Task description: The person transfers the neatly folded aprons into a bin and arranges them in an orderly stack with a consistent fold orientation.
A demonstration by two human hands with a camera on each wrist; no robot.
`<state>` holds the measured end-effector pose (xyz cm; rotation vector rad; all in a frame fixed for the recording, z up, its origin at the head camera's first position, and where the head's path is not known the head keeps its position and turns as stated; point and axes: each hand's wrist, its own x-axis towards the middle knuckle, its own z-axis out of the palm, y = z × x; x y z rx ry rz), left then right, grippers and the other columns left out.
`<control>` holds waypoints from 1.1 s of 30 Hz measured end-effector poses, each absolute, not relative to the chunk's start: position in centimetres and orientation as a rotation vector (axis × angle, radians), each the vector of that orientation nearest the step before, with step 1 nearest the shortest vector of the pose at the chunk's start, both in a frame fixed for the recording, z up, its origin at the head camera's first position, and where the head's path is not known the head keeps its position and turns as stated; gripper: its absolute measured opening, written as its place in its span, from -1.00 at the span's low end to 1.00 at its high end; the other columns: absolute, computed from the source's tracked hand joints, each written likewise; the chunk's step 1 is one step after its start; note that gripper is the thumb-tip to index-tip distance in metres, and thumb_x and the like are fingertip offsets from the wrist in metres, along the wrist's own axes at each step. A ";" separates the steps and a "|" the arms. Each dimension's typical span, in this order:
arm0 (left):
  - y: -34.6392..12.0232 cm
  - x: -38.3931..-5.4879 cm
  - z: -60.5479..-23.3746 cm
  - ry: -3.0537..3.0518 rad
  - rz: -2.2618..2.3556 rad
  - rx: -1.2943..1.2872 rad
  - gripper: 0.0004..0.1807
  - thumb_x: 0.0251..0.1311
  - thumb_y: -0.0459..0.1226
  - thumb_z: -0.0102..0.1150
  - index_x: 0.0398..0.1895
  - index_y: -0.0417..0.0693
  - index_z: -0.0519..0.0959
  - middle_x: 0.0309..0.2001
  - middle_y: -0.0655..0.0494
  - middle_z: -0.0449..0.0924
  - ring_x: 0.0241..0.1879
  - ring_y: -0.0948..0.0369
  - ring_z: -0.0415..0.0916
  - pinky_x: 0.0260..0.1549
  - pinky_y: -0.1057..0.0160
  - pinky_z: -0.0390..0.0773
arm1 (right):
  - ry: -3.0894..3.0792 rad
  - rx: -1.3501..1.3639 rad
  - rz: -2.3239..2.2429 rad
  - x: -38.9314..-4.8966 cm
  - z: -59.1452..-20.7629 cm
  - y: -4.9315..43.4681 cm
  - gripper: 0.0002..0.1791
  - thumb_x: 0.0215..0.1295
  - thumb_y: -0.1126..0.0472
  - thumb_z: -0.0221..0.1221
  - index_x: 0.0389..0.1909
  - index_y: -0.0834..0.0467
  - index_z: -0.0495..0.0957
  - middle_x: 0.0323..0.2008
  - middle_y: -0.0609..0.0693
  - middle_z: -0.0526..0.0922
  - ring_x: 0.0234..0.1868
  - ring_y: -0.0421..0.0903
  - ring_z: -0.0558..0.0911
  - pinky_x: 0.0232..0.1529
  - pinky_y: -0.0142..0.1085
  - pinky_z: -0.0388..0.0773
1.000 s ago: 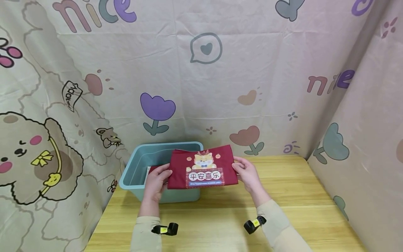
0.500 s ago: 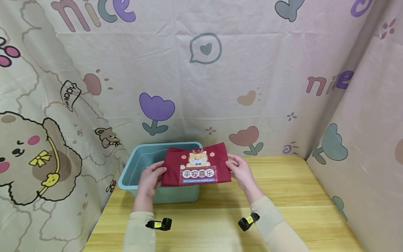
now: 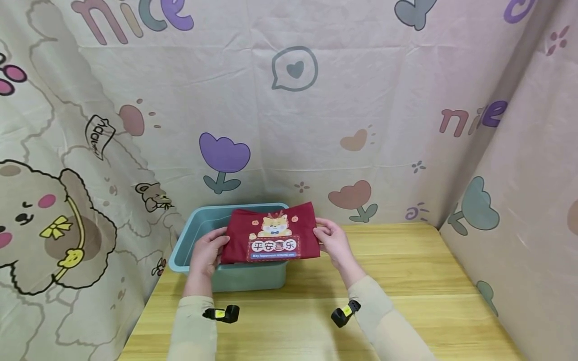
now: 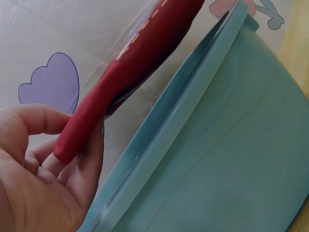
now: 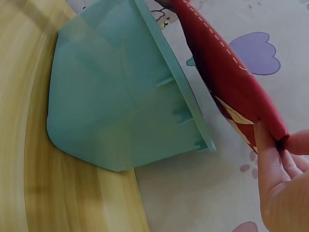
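A folded dark red garment (image 3: 235,235) with a cartoon animal and white lettering printed on it is held up between both hands. My left hand (image 3: 205,255) pinches its left edge, thumb on top and fingers beneath, as the left wrist view shows. At the opposite edge my right hand (image 3: 336,244) grips the cloth the same way, with fingers (image 5: 269,157) under it. The garment hangs above the blue-green plastic bin (image 3: 253,278) and hides much of its opening. In both wrist views it is tilted and apart from the bin's rim (image 4: 159,130).
The bin stands on a light wooden table (image 3: 388,281), toward its back left. A patterned cloth curtain (image 3: 384,90) hangs behind the table and along both sides. Wrist cameras (image 3: 228,314) are strapped over both sleeves.
Both hands have carried the folded garment left and slightly up, so it now lies farther over the bin. The grip at each edge looks the same, and the bin has stayed in place.
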<state>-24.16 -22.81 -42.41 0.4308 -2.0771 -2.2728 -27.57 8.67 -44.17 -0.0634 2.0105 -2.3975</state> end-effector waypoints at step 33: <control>-26.5 -24.8 -41.3 -2.216 -2.058 0.546 -0.45 0.40 -0.31 0.02 0.44 -0.22 0.30 0.35 -0.24 0.27 -0.30 0.37 0.49 -0.37 0.39 0.60 | 2.008 -0.192 -2.296 -28.8 -43.8 4.2 -0.58 0.39 0.48 0.04 0.26 0.40 0.41 -0.06 0.35 0.65 -0.31 -0.10 0.67 -0.21 -0.10 0.68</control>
